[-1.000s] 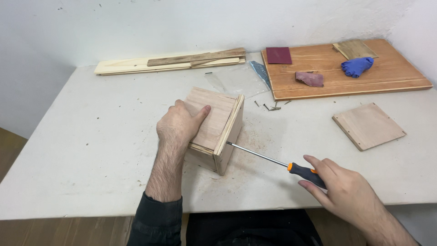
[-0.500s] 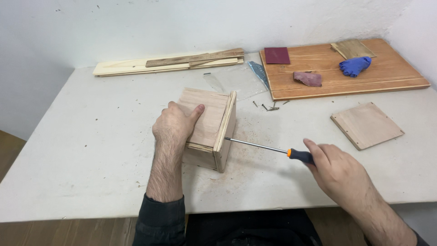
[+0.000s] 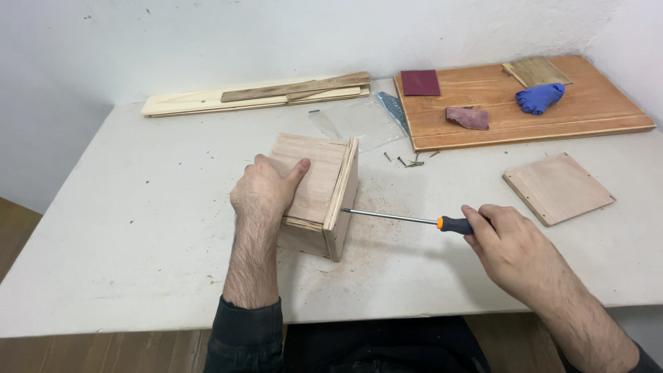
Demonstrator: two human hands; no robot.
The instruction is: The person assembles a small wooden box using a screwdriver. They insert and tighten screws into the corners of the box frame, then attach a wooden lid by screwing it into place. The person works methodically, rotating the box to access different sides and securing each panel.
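Note:
A small plywood box [image 3: 323, 181] lies on its side in the middle of the white table [image 3: 124, 228]. My left hand [image 3: 266, 188] presses down on its top face, thumb spread toward the right. My right hand [image 3: 507, 245] grips a screwdriver [image 3: 414, 220] with an orange and black handle. The steel shaft runs level to the left and its tip meets the box's right-hand panel near the lower edge. Whatever the tip touches is too small to make out.
A loose square plywood panel [image 3: 558, 187] lies to the right. Several small screws [image 3: 409, 161] lie behind the box, by a clear plastic bag [image 3: 359, 121]. A wooden board [image 3: 525, 103] at the back right carries sandpaper pieces and a blue glove [image 3: 539, 97]. Wood strips [image 3: 255, 97] lie along the wall.
The screwdriver has swung from a slant to level, its tip staying on the box's right panel. My right hand moved up and slightly left. My left hand stays on the box.

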